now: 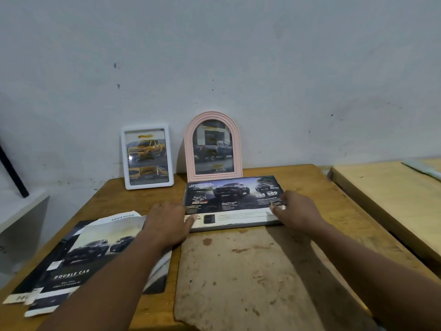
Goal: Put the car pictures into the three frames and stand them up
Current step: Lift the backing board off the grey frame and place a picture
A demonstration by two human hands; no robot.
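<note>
Two frames stood filled at wall | third frame (235,203) lay flat on bench (310,182) | left hand (167,223), right hand (296,209) gripped its ends, fingers curled, likely to raise it

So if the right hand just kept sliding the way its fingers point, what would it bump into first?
The right hand points left across the flat grey frame it rests on. Going straight on, it would probably meet the left hand at the frame's other end, though depth is hard to judge.

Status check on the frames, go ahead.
Left hand and right hand on the ends of the third frame, lying flat. White frame and pink frame standing. Loose brochures left, not blocking.
</note>
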